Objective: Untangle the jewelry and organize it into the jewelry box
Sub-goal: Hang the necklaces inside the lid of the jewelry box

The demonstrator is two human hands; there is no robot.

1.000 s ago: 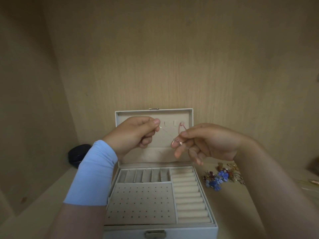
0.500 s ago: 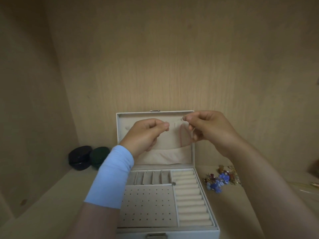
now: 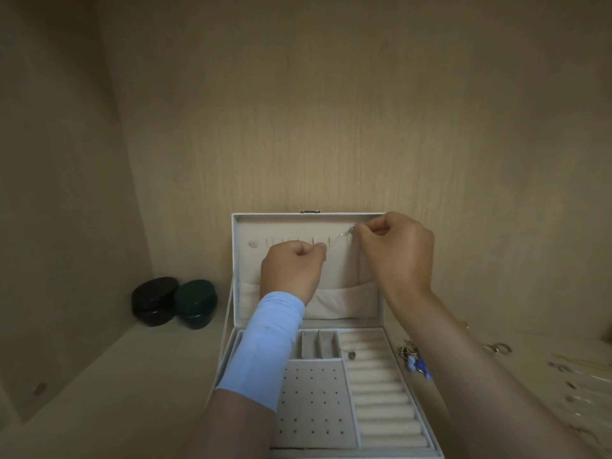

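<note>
Silvery chain (image 3: 342, 236) pinched in the curled fingertips of both our left hand (image 3: 293, 270) and right hand (image 3: 394, 250), we are seemingly hanging an early piece on the lid hooks of the jewelry box (image 3: 291, 226), mid-frame, while the tangled pile (image 3: 419, 364) is waiting unsorted on the desk at lower right.

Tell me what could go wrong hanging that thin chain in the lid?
The thin silver chain, pinched between the left hand and right hand, might miss the small hooks in the cream jewelry box lid and slip down. The right forearm could also brush the tangled blue-beaded jewelry pile.
</note>
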